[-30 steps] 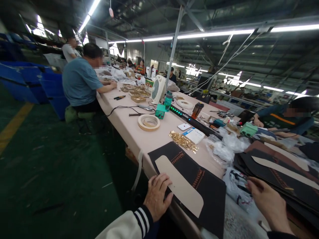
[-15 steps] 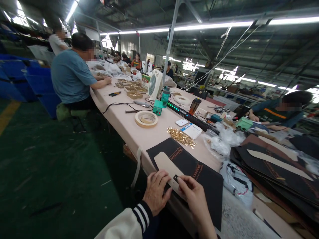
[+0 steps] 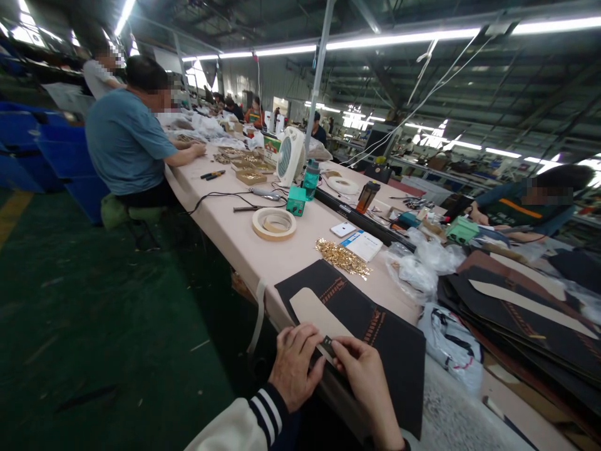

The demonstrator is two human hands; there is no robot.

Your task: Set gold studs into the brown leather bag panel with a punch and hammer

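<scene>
Tab (image 3: 327, 341) (dark) pinched in right hand (image 3: 365, 371); left hand (image 3: 295, 368), thumb apart, rests on beige panel (image 3: 322, 313).

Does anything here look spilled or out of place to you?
Possibly the gold-coloured pieces: they lie loose in a heap right on the tablecloth, beside a white-and-blue booklet, so they could pass for a spill, though it may be deliberate. A pale strip also dangles over the table's edge.

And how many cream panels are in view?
3: the near panel, partly under the left hand; the middle panel, on the dark stack at right; the far panel, just beyond that one. More may be hidden in the stack.
</scene>
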